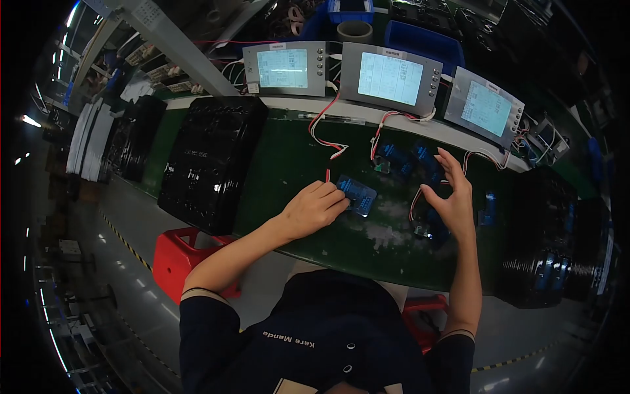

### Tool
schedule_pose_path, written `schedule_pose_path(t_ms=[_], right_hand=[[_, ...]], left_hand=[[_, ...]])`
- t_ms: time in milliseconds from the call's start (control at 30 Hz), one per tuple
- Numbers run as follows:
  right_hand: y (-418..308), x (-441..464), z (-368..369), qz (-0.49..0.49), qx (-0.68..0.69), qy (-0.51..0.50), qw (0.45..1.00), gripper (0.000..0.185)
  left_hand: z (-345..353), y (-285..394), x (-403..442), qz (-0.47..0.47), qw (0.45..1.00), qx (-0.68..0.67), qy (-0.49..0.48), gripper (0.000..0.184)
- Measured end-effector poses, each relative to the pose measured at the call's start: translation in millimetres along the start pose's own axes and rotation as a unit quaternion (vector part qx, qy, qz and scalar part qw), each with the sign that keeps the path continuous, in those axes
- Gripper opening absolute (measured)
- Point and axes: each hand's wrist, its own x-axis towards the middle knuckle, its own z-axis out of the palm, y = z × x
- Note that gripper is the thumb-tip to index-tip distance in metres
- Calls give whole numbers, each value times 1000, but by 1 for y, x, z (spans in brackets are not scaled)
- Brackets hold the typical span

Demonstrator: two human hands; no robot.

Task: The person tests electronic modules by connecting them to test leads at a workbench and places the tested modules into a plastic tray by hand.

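My left hand (314, 209) is closed at the near-left edge of a blue-wrapped battery pack (361, 196) with printed text. A short red wire (328, 175) sticks up beside its fingers; the fingertips are partly hidden. My right hand (454, 200) is open, thumb and fingers spread apart, with nothing between them. Beyond its fingertips lies another blue pack (426, 157), beside a further blue pack (394, 157) with a small green circuit board (381, 167). Close to the right wrist, a dark pack with red and white wires and a small board (422, 231) lies on the green mat (308, 246).
Three testers with lit screens, left (282, 69), middle (390, 77) and right (487, 108), line the bench's back edge. Red and white test leads (315, 128) hang from them. Black plastic trays (213, 161) stand at left, more black trays (541, 230) at right. A red stool (177, 262) is below.
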Motion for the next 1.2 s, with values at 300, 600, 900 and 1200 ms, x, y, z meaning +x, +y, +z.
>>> schedule_pose_path(t_ms=[300, 600, 900, 1200], right_hand=[[0, 0, 1, 0, 9, 0, 1000, 71], [-3, -1, 1, 11, 3, -1, 1000, 72], [-1, 0, -1, 39, 17, -11, 999, 75], [2, -1, -2, 28, 16, 14, 999, 76]], left_hand=[[-1, -8, 12, 198, 969, 124, -83, 7], [2, -8, 11, 264, 948, 159, -79, 10], [-13, -6, 48, 30, 988, 42, -142, 62], [9, -37, 77, 21, 963, -169, -207, 40]])
